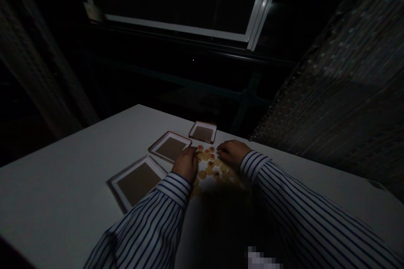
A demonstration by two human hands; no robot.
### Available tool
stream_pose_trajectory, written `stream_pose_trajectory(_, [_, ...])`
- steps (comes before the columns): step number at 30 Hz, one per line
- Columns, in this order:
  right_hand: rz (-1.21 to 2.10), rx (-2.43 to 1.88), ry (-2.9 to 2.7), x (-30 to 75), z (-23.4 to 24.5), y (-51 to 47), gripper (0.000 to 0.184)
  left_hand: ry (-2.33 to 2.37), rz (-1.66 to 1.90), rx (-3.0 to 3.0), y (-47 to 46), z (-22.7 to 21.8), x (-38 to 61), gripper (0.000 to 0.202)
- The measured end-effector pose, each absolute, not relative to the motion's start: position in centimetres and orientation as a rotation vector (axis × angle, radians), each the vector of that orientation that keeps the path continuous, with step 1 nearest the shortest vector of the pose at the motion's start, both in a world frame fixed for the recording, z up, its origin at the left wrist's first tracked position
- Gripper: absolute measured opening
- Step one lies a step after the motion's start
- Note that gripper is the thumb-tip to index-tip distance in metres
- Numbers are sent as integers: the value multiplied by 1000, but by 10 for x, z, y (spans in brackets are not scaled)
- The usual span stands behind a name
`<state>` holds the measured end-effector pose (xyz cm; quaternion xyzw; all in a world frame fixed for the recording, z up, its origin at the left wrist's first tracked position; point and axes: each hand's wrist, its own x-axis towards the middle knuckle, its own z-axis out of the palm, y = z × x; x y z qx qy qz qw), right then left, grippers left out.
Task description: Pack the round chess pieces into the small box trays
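A loose cluster of round Chinese chess pieces, pale wood with red or black characters on some and others plain side up, lies on the white table between my hands. My left hand rests along the cluster's left edge, cupped beside the pieces, its fingers partly hidden from view. On the other side, my right hand curves over the right edge, fingers bent and apart, touching or just above the pieces. I see nothing gripped in either hand. Shadow covers the nearest pieces.
Three shallow open boxes stand left of and behind the pieces: a large one, a middle one and a small one. The white table ends at a dark window. A beaded curtain hangs at right.
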<state>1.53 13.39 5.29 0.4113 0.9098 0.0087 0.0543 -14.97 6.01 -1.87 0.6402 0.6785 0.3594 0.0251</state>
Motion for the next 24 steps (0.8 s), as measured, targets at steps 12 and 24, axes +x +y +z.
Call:
stream_pose_trajectory(12, [-68,1169,2762,-15,38,155,31,2032,1156,1979,60,-20,-151,30])
stream_pose_trajectory(24, [-85,1142,2711,-22,37,160,31,2080,1188,1908,61,-19,-154,34])
